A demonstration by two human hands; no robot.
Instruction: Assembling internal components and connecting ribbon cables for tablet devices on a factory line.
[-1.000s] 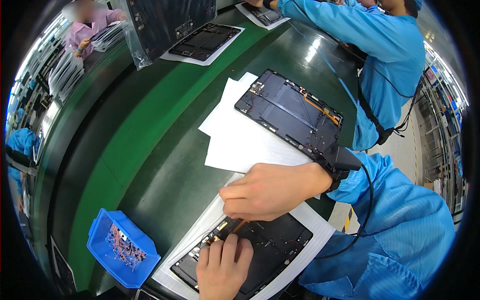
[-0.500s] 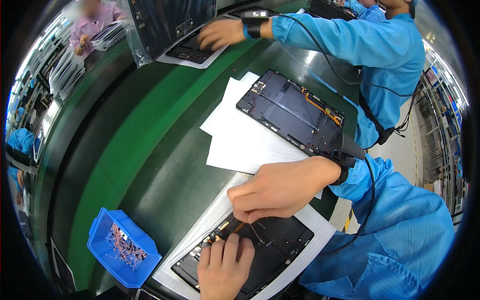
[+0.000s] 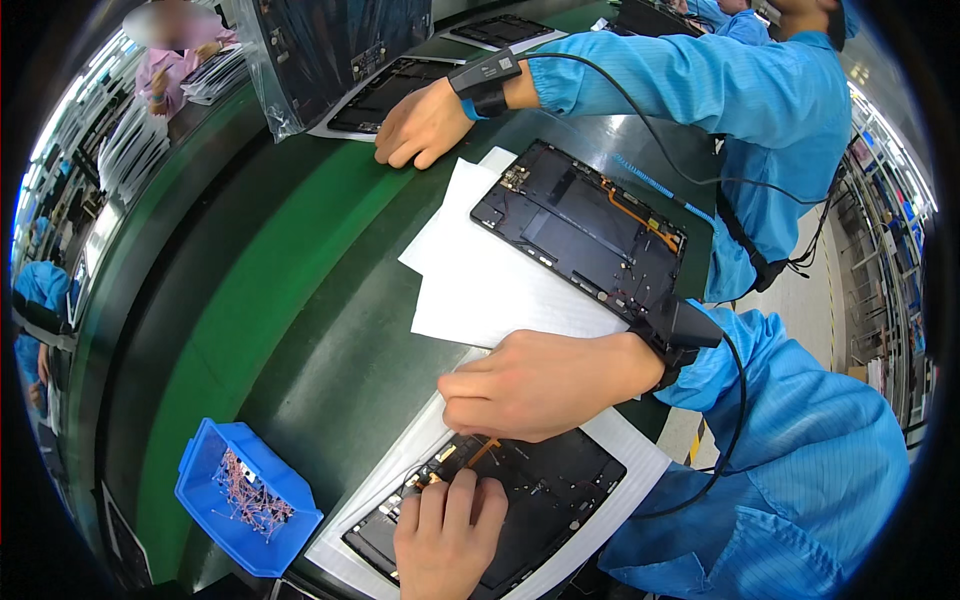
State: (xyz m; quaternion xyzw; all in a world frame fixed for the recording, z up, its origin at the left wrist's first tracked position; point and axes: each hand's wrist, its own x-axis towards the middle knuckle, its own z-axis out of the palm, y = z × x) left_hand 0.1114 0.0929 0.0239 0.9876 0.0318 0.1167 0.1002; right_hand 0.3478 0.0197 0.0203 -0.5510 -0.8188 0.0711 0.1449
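Observation:
A black tablet back housing (image 3: 545, 490) with small boards, connectors and an orange flex cable (image 3: 484, 452) lies tilted on white foam sheeting before me. My left hand (image 3: 450, 535) is over its left part, fingers bent close together and fingertips down at the connectors along its far edge; the thumb is hidden. My right hand (image 3: 535, 385) is closed in a pinch just above the far edge, near the orange cable. Its fingertips are turned away, so whatever they hold is hidden. A black device is strapped to my right wrist.
A blue bin (image 3: 245, 500) of thin pinkish wires stands at left. Another open tablet housing (image 3: 590, 230) rests on white sheets (image 3: 490, 280) farther off. A co-worker's hand (image 3: 425, 125) is above the green belt (image 3: 270, 270), near more housings (image 3: 395, 92). A black cable (image 3: 738, 420) trails from my right wrist.
My right hand has shifted slightly left and up, uncovering more of the orange cable. My left hand stays put. The co-worker's hand has moved down and left, off the far housing.

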